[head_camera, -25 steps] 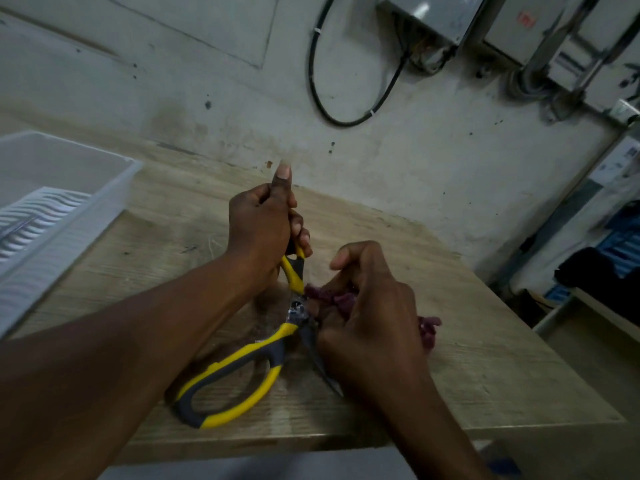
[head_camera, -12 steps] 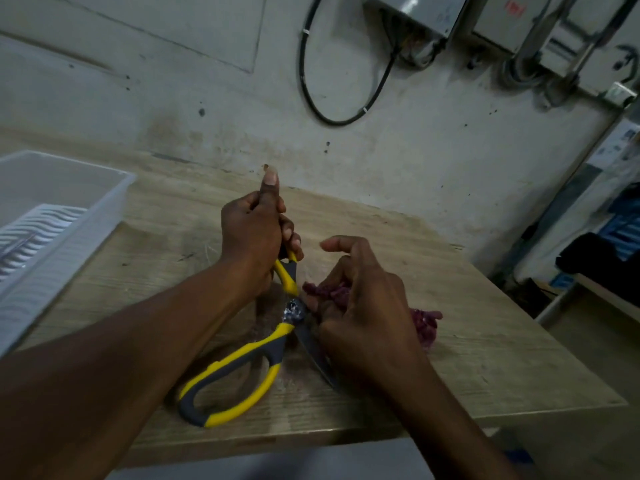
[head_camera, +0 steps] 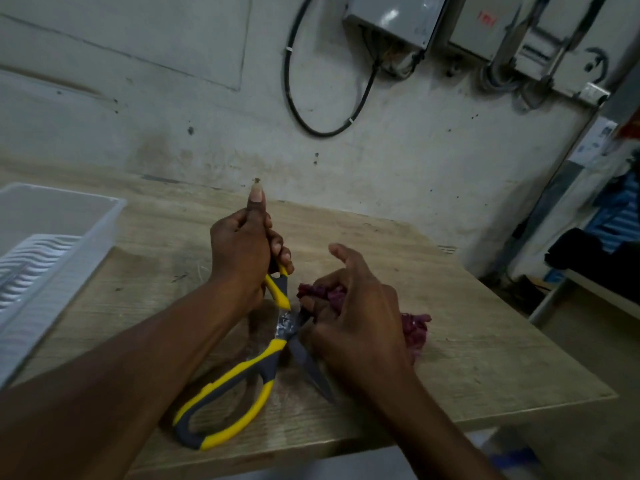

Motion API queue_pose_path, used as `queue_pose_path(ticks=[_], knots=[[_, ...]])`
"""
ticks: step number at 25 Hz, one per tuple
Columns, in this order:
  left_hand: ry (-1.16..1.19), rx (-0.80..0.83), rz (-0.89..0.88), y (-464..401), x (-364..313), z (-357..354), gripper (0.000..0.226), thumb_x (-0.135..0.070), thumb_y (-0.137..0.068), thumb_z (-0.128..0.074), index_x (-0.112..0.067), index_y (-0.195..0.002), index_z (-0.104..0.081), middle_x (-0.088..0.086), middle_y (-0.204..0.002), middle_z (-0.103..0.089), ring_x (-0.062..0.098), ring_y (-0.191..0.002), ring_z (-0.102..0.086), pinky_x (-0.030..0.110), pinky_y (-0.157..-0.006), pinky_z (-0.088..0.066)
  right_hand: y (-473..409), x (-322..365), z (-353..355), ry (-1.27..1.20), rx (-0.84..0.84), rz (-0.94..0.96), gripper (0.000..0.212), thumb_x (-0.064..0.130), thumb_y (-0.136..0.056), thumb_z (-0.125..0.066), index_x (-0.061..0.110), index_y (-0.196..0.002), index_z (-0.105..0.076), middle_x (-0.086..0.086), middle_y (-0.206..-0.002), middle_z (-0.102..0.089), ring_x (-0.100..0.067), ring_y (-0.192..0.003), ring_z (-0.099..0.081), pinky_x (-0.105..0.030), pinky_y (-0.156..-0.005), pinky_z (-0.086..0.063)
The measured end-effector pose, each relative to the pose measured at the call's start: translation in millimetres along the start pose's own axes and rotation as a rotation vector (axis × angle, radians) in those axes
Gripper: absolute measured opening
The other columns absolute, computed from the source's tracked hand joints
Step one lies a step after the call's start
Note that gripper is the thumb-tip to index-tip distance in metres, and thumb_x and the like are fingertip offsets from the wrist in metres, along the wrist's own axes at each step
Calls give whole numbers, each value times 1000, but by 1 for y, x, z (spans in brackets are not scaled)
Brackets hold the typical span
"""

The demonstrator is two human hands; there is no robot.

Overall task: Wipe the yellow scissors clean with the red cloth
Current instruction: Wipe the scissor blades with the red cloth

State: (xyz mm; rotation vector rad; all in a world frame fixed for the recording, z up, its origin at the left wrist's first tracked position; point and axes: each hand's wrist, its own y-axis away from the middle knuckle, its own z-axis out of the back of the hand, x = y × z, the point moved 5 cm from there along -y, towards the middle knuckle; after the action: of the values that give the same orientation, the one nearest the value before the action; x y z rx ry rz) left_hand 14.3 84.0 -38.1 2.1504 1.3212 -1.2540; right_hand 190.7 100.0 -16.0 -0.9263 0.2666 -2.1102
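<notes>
The yellow scissors [head_camera: 239,386], yellow and grey handled, lie spread wide on the wooden table [head_camera: 485,358]. My left hand [head_camera: 242,247] grips the upper handle, with the thumb sticking straight up. One loop handle rests near the table's front edge, and a dark blade [head_camera: 311,368] points down to the right. My right hand [head_camera: 353,313] holds the bunched red cloth [head_camera: 414,329] against the other blade just right of the pivot; that blade is hidden under the cloth and fingers. My right thumb is lifted off.
A white plastic bin [head_camera: 104,223] with a ribbed insert stands at the table's left. Behind the table is a stained wall with a looped black cable [head_camera: 294,105] and grey electrical boxes [head_camera: 391,19]. The table's right edge drops to the floor, and dark clothes lie beyond it.
My right hand with the cloth has shifted slightly up the blade toward the pivot, and its thumb has lifted. My left hand keeps its grip on the upper handle.
</notes>
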Motion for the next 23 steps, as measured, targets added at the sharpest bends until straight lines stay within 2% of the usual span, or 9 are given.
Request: queue_pose_path(ticks=[3, 6, 8, 10, 12, 13, 16, 19, 23], knots=[[6, 13, 3, -1, 0, 0, 53, -51, -101, -56, -10, -67, -50, 8, -46, -42, 24, -38, -46, 36, -45, -50, 7, -1, -3, -30, 71, 9, 85, 25, -75, -78, 36, -151, -42, 18, -102, -74, -7, -103, -68, -29, -90, -57], [23, 33, 3, 4, -4, -5, 53, -50, -102, -54, -9, -69, -49, 9, -46, -43, 24, -38, -47, 34, -43, -48, 7, -12, 14, -348, 176, -107, 60, 8, -86, -80, 30, -138, -57, 7, -91, -79, -3, -85, -74, -20, -76, -57], [35, 43, 13, 3, -6, -7, 52, -49, -103, -53, -9, -69, -48, 9, -45, -43, 23, -36, -46, 33, -42, -47, -2, -22, 37, -458, 99, -165, 35, 7, -91, -76, 24, -121, -70, 4, -89, -81, -9, -80, -78, -27, -74, -60], [24, 33, 31, 4, -6, -6, 52, -48, -103, -53, -9, -69, -48, 8, -45, -43, 23, -35, -46, 31, -41, -47, -15, -35, 63, -427, -29, -189, 11, 25, -94, -75, 23, -105, -78, 3, -90, -81, -14, -85, -78, -39, -81, -65], [21, 17, 57, 2, -2, -6, 51, -49, -102, -54, -10, -69, -49, 8, -45, -43, 22, -36, -46, 31, -41, -47, -25, -41, 80, -445, -44, -214, 29, 45, -95, -69, 19, -94, -82, -7, -94, -81, -27, -95, -77, -54, -92, -61], [22, 13, 70, 2, 0, -5, 51, -49, -102, -54, -11, -69, -49, 8, -45, -43, 22, -36, -46, 31, -41, -47, -27, -45, 89, -453, -46, -219, 36, 49, -95, -67, 17, -91, -83, -10, -97, -81, -28, -99, -76, -57, -95, -59], [30, 27, 78, 0, 1, -6, 51, -50, -102, -54, -11, -69, -48, 7, -45, -43, 21, -36, -46, 31, -40, -47, -24, -55, 107, -453, -60, -180, 22, 32, -92, -75, 11, -94, -82, -2, -99, -82, -16, -100, -76, -47, -95, -61], [29, 30, 86, -2, 0, -5, 51, -50, -102, -54, -12, -69, -48, 7, -44, -42, 21, -36, -46, 29, -39, -45, -7, -70, 112, -374, -78, -188, 6, 18, -89, -80, 15, -93, -80, -2, -89, -81, -19, -87, -77, -36, -76, -64], [28, 16, 103, -8, 2, -1, 50, -52, -101, -55, -14, -69, -48, 6, -44, -42, 22, -35, -44, 27, -40, -43, 13, -93, 118, -222, -94, -277, 5, 23, -91, -78, 18, -89, -78, 2, -76, -80, -13, -68, -76, -21, -55, -55]])
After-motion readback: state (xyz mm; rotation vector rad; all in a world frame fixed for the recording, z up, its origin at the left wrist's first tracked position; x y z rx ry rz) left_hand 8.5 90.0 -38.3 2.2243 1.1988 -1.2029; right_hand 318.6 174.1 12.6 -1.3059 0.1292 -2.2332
